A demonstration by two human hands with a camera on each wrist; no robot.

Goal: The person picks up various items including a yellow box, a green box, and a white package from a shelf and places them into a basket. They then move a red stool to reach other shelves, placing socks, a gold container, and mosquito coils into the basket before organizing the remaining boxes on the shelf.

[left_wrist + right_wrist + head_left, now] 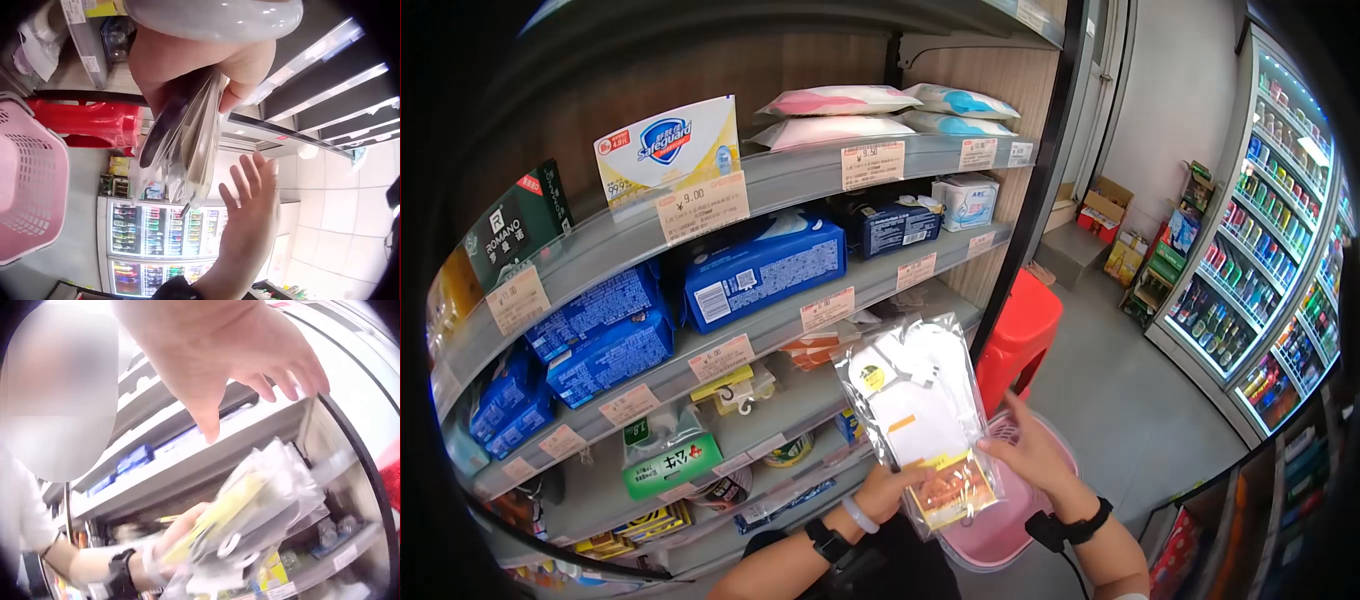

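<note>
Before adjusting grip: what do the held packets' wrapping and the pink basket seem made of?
Packets' wrapping: likely thin, glossy, clear plastic film; it creases and catches highlights.
Pink basket: probably moulded plastic, satin-looking; one-coloured, with a regularly perforated wall.

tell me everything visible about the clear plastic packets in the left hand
The bundle of crinkled, glossy, clear plastic packets shows several layers edge-on in the left wrist view. The front one has white contents, a small round yellow sticker and an orange-and-yellow printed panel. The person's bare left hand grips it near one end, before the grey shelves.
</note>
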